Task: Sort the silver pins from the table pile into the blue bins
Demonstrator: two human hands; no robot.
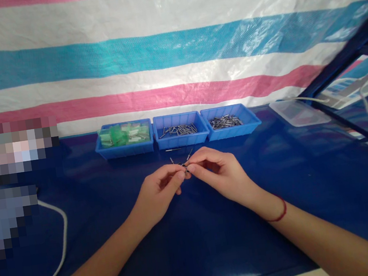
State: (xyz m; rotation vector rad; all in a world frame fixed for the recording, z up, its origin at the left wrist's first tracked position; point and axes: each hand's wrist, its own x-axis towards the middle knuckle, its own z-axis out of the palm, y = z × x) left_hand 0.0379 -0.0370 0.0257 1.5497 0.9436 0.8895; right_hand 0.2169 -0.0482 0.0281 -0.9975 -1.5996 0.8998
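My left hand (159, 189) and my right hand (225, 173) meet above the blue table. Thumb and fingertips of both are pinched together on a small metal part (185, 169). Most of that part is hidden by the fingers, so its exact shape does not show. Just beyond the fingertips, thin metal pins (189, 153) poke out at angles; whether they lie on the table or belong to the held part I cannot tell. One more metal pin (173, 149) lies flat in front of the bins.
Three blue bins stand in a row at the back: one with green and clear plastic pieces (154, 147), one with metal pins (181, 130), one with small metal parts (225, 121). A clear plastic lid (298, 112) lies right. A white cable (64, 218) runs along the left.
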